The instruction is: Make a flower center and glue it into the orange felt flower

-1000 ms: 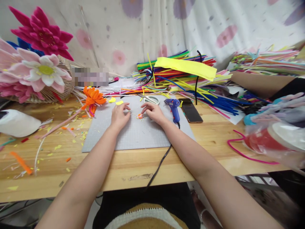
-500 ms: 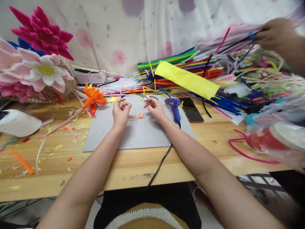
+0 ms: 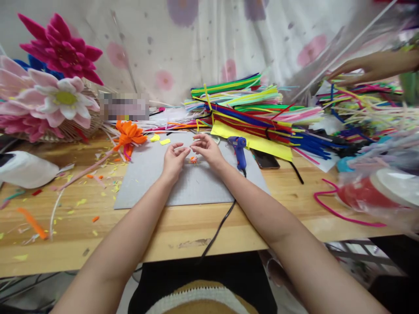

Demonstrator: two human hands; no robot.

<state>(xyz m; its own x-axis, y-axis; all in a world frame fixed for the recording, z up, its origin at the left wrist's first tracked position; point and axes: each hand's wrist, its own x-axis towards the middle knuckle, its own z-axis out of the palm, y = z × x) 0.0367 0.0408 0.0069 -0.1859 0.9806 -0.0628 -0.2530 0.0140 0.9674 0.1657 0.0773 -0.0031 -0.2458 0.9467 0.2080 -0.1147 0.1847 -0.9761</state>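
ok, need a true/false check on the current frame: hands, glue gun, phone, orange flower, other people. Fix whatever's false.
1. A small orange piece shows between the left hand and the right hand. True.
2. The right hand grips the blue glue gun. False: it lies on the grey mat, to the right of that hand.
3. The yellow strip hides part of the phone from view. True.
4. The orange flower is at the mat's right edge. False: it is by the mat's far left corner.
5. Another person's hand shows at the upper right. True.
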